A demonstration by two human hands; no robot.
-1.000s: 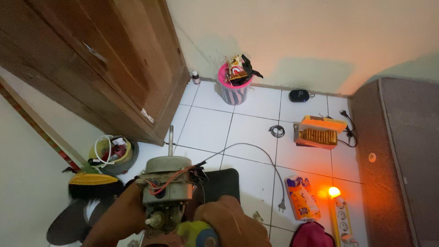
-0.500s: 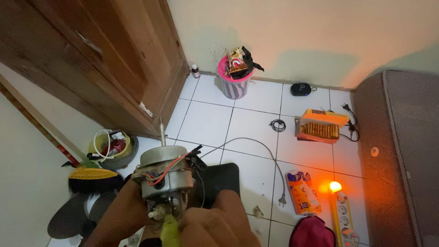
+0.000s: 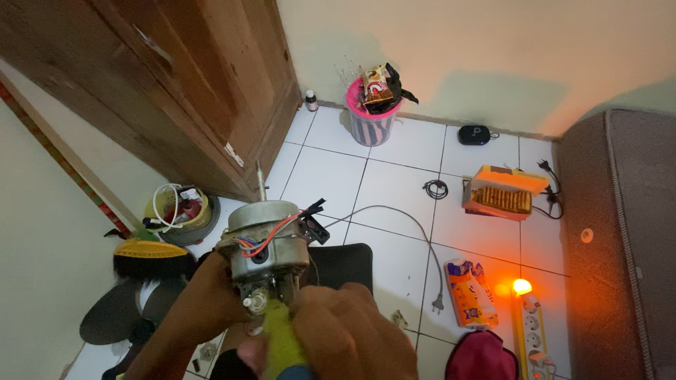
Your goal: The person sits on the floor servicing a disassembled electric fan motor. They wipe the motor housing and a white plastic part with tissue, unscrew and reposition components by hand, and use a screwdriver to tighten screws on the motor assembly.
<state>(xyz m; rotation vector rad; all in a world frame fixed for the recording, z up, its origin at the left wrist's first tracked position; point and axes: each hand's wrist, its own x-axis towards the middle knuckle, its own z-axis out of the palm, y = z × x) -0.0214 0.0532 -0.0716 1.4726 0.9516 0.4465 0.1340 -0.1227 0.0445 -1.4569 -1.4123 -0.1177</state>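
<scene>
Head view. One fan motor (image 3: 266,243), grey metal with red and blue wires and one thin shaft pointing up, is held above the tiled floor (image 3: 394,183) at lower centre. Two hands: the left hand (image 3: 211,295) is wrapped around the motor's left side; the right hand (image 3: 338,338) is closed on one yellow-green tool handle (image 3: 282,338), whose tip meets the motor's lower end. One grey cord (image 3: 415,239) runs from the motor to a plug on the tiles.

Compared with half a second ago, the motor sits slightly higher and more upright in the grip, the tool handle has stayed at its base, and both hands keep the same hold.

Surroundings: one wooden cabinet (image 3: 176,84) at upper left; one pink bin (image 3: 373,116) stuffed with wrappers by the wall; one small bottle (image 3: 310,100) beside it; one black puck-shaped device (image 3: 473,134); one orange box (image 3: 503,191); one coiled wire (image 3: 436,188); one power strip (image 3: 533,327) with a glowing lamp; one packet (image 3: 470,292); one red cap (image 3: 482,355); one yellow bowl (image 3: 176,211) of parts; one fan blade (image 3: 113,320); one black mat (image 3: 345,266) directly beneath the motor. The hands hide the motor's underside and the tool tip.
</scene>
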